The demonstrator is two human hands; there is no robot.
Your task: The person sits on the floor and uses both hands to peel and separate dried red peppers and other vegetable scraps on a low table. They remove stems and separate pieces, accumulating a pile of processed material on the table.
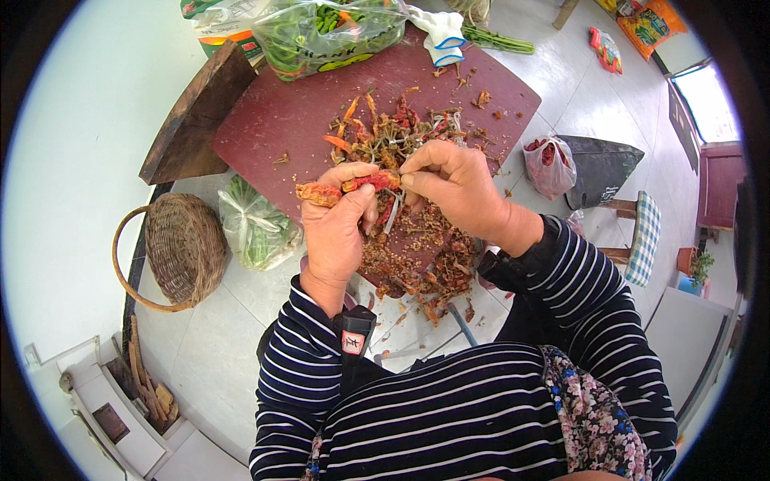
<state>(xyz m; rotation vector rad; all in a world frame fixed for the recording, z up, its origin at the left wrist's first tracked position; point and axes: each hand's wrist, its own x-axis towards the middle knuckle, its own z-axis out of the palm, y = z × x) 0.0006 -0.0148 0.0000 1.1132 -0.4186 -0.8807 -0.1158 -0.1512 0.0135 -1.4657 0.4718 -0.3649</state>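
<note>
My left hand (334, 237) grips a wrinkled red dried chili pepper (373, 180) between thumb and fingers. A paler orange dried chili (319, 194) pokes out on the left side of the same hand. With thumb and forefinger, my right hand (463, 186) pinches the right end of the red chili. Both hands are above a dark red tabletop (277, 120). Under and behind them lies a heap of dried chilies and stems (385, 135), partly hidden by my fingers. Loose seeds and broken bits (445, 264) spread towards the near edge.
A plastic bag of green vegetables (331, 45) and white gloves (442, 36) rest on the far side. Left of the table are a thick wooden board (195, 120), a wicker basket (186, 249) and another vegetable bag (255, 225). Rightward stand a bag of red chilies (550, 168) and a chair with checked padding (642, 240).
</note>
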